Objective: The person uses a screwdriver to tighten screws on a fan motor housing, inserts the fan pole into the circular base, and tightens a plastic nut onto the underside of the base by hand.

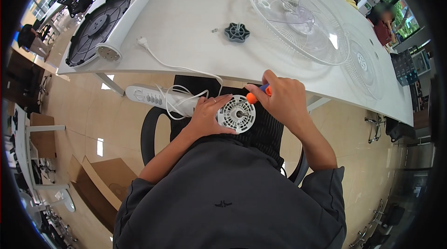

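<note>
A white fan motor housing (pixel 228 121) with a slotted round face and a metal shaft rests on my lap, its face turned up. My left hand (pixel 207 116) is closed around the housing's left side, thumb below and fingers above. To the left runs the white control panel (pixel 144 95) with a knob and several buttons, a loose white power cord (pixel 176 109) looped over it. My right hand (pixel 287 97) grips an orange and blue screwdriver (pixel 252 98) at the housing's upper right edge. Its tip is hard to make out.
On the white table (pixel 195 16) lie a dark round base (pixel 98 23), a white pole (pixel 132 13), a dark knob (pixel 237 32), a fan grille with clear blades (pixel 298 20) and a second grille (pixel 363 62). An open cardboard box (pixel 100 181) stands on the floor. A person (pixel 384 23) sits far right.
</note>
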{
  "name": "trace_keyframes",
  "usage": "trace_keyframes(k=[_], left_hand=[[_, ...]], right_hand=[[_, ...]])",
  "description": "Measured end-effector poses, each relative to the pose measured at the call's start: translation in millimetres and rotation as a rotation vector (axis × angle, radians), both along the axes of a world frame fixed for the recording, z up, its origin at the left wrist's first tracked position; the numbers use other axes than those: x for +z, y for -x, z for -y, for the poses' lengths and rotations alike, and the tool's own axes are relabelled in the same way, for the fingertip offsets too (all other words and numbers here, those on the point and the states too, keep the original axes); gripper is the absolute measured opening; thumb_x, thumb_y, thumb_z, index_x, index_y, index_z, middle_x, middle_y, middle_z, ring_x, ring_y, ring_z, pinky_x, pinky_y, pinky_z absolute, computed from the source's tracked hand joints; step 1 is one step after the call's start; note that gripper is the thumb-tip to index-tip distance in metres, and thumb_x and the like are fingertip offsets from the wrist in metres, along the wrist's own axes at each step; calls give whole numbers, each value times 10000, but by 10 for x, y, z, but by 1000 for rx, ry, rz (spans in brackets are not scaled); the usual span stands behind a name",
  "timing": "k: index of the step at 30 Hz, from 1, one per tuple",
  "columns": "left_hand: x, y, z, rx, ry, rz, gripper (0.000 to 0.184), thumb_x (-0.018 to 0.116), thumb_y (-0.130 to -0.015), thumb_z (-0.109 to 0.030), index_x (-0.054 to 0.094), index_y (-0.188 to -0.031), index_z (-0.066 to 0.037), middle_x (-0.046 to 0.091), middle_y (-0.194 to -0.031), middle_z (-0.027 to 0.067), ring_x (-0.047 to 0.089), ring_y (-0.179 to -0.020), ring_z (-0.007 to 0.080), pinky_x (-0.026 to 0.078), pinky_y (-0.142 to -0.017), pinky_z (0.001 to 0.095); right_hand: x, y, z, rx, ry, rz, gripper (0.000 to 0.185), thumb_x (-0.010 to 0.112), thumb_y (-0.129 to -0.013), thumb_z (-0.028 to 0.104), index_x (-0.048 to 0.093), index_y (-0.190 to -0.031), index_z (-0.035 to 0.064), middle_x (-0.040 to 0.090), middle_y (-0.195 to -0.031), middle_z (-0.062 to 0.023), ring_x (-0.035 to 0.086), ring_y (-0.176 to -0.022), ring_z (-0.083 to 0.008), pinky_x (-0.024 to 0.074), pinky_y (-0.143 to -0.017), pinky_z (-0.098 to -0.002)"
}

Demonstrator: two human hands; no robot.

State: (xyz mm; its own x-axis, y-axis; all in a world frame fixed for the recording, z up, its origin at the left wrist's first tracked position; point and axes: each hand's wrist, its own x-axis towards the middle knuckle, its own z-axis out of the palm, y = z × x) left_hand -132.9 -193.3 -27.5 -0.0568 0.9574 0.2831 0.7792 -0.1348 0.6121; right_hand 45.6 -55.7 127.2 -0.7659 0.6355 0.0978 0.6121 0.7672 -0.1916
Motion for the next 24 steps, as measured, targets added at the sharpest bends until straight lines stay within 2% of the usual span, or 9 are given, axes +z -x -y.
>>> trace_keyframes(k=[3, 5, 8, 12, 15, 18, 22, 23, 24], left_hand=[[1, -7, 0, -10, -26, -10, 1086, 922, -508, -580, 574, -1388, -48, 625, -1404, 99, 641, -1171, 267, 409, -973, 461], [-33, 20, -7, -31, -57, 32, 1068, 922, -516, -576, 582, -1372, -34, 636, -1388, 114, 653, -1159, 269, 412, -969, 442], [-194, 62, -48, -58, -172, 108, 1009, 937, -520, -536, 632, -1255, 84, 676, -1231, 261, 686, -1099, 378, 520, -982, 426], [-220, 66, 41, -31, -62, 95, 1103, 909, -494, -599, 573, -1371, -19, 629, -1361, 154, 621, -1203, 297, 409, -986, 448], [-204, 33, 27, -39, 17, 92, 1168, 908, -479, -617, 526, -1415, -32, 607, -1393, 130, 599, -1229, 259, 367, -960, 428], [-158, 24, 10, -46, 21, 104, 1186, 912, -475, -612, 512, -1426, -26, 598, -1403, 136, 593, -1239, 269, 364, -971, 438], [-299, -10, -35, -29, -79, 124, 1211, 910, -418, -634, 545, -1394, -17, 629, -1326, 146, 617, -1180, 282, 357, -990, 453], [-255, -6, -27, -35, -35, 135, 1224, 914, -420, -626, 533, -1406, -8, 618, -1353, 152, 608, -1202, 284, 351, -1006, 451], [-216, 3, -24, -37, -39, 132, 1224, 914, -420, -626, 533, -1406, -8, 618, -1353, 152, 608, -1202, 284, 351, -1006, 451]], right_hand=[[77, -28, 9, -61, 39, 138, 466, 816, -824, 393, 581, -1053, 62, 686, -789, -114, 666, -676, -332, 507, -613, -411], [109, -105, 30, 285, 65, -197, 453, 813, -808, 300, 576, -1100, 46, 674, -942, -160, 664, -825, -352, 512, -713, -429], [162, -118, 72, 458, 61, -179, 549, 758, -760, 123, 524, -1249, 34, 585, -1099, -189, 610, -986, -416, 506, -812, -470], [-81, 24, 152, 154, -41, -127, 402, 791, -858, 291, 587, -1092, 35, 673, -878, -153, 669, -787, -379, 510, -661, -470], [61, 140, 216, 323, -190, -475, 331, 774, -871, 317, 582, -930, 54, 666, -741, -140, 661, -663, -385, 476, -577, -490], [155, 10, 224, 376, 83, -262, 387, 759, -841, 130, 543, -1148, 33, 605, -921, -171, 613, -893, -364, 458, -733, -454], [127, 4, 141, 100, 95, 64, 482, 780, -812, 129, 543, -1221, 34, 603, -955, -184, 596, -822, -346, 444, -781, -434], [144, 7, 281, 228, 13, -250, 471, 785, -809, 151, 553, -1199, 26, 611, -934, -165, 591, -784, -327, 434, -736, -437], [166, -4, 267, 227, 9, -254, 471, 785, -809, 151, 553, -1199, 26, 611, -934, -165, 591, -784, -327, 434, -736, -437]])
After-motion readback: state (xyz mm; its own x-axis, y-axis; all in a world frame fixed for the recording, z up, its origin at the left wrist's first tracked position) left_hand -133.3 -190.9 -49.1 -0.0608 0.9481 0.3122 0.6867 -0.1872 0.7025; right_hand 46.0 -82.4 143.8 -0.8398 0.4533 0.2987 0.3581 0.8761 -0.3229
